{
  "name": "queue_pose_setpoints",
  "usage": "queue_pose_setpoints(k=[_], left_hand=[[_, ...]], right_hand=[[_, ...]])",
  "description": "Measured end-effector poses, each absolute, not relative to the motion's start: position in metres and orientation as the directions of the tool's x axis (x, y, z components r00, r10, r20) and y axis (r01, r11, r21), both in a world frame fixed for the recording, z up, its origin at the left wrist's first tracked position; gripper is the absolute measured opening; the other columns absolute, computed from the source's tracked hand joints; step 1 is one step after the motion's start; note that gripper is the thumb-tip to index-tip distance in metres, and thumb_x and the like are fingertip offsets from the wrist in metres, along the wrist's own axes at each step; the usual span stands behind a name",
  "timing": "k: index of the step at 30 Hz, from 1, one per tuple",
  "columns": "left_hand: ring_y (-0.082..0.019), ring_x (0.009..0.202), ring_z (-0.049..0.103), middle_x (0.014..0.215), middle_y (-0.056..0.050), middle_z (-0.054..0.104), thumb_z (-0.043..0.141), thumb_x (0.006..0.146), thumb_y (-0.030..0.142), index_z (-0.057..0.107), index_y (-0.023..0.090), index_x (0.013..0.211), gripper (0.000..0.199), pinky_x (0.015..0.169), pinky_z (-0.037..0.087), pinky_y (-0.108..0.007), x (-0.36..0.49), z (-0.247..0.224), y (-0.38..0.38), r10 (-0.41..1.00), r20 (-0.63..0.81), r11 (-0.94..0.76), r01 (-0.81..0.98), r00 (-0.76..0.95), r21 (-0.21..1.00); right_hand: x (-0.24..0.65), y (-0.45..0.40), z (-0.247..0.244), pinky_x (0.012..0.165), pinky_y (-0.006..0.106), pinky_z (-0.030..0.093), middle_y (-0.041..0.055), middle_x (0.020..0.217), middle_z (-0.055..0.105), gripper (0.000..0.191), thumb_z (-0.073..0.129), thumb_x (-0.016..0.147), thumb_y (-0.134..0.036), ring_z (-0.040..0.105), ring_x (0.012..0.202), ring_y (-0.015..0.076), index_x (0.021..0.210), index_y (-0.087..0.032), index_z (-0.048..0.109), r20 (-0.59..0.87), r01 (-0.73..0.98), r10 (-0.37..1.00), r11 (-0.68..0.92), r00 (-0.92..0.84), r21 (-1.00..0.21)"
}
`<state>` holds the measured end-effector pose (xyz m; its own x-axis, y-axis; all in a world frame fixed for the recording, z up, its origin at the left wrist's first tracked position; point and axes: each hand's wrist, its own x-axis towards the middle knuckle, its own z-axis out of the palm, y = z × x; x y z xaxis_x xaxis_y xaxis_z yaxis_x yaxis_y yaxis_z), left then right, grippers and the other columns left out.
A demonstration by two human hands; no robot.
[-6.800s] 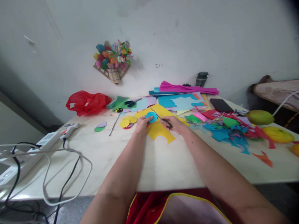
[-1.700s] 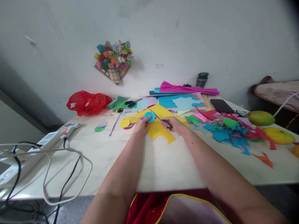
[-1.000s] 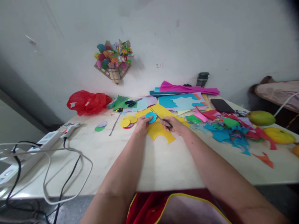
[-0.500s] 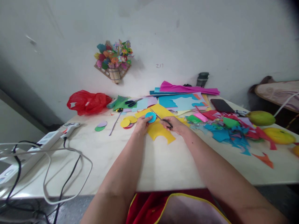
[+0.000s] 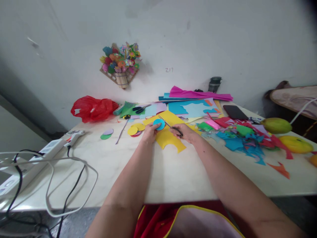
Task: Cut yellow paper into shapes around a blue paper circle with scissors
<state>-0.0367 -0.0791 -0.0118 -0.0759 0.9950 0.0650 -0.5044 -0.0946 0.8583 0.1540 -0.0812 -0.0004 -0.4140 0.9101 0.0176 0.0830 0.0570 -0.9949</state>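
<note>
Between the thumb and fingers of my left hand (image 5: pixel 149 133) is a round blue paper disc (image 5: pixel 159 124); it lies over the yellow paper. My right hand (image 5: pixel 184 132) is closed round the dark handles of a pair of scissors (image 5: pixel 168 124), whose blades point up and left beside the disc's right edge. Under both hands spreads a yellow sheet (image 5: pixel 170 140) with curved cut-outs along its near side. Several yellow discs (image 5: pixel 133 130) overlap pink and red ones just left of my left hand. A lilac disc (image 5: pixel 108 132) and a green disc (image 5: pixel 105 137) lie farther left.
Paper scraps (image 5: pixel 245 142) heap up on the right near a green mango (image 5: pixel 276 125) and a phone (image 5: pixel 235 112). Behind lie coloured sheets (image 5: pixel 173 107) and other scissors (image 5: pixel 140 109). A red plastic bag (image 5: pixel 92 109) sits back left; a power strip (image 5: pixel 46 153) with loose cables runs along the left.
The blue disc has shifted slightly left with my left hand, showing a little more of the yellow sheet. My right hand and the scissors have hardly moved.
</note>
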Motion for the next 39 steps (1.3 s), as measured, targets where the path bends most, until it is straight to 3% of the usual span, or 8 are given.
queue_pose_setpoints(k=[12, 39], left_hand=[[-0.033, 0.106, 0.076, 0.082, -0.009, 0.08, 0.085, 0.06, 0.013, 0.075, 0.014, 0.076, 0.019, 0.105, 0.058, -0.048, -0.035, -0.01, -0.08, 0.992, 0.047, -0.104, -0.547, -0.118, 0.831], [-0.035, 0.104, 0.078, 0.079, -0.009, 0.079, 0.094, 0.057, 0.022, 0.074, 0.014, 0.076, 0.028, 0.105, 0.058, -0.049, -0.036, -0.012, -0.08, 0.992, 0.091, -0.121, -0.524, -0.082, 0.843]], right_hand=[[0.152, -0.09, 0.01, 0.043, 0.026, 0.024, -0.0046, 0.049, 0.047, 0.029, 0.079, 0.065, -0.039, 0.035, 0.043, 0.0079, 0.063, -0.019, 0.058, -0.019, 0.095, 0.921, 0.02, -0.39, -0.995], [0.15, -0.089, 0.008, 0.041, 0.021, 0.028, -0.006, 0.049, 0.048, 0.04, 0.089, 0.058, -0.042, 0.038, 0.043, 0.0062, 0.063, -0.019, 0.056, -0.016, 0.091, 0.931, 0.018, -0.364, -0.996]])
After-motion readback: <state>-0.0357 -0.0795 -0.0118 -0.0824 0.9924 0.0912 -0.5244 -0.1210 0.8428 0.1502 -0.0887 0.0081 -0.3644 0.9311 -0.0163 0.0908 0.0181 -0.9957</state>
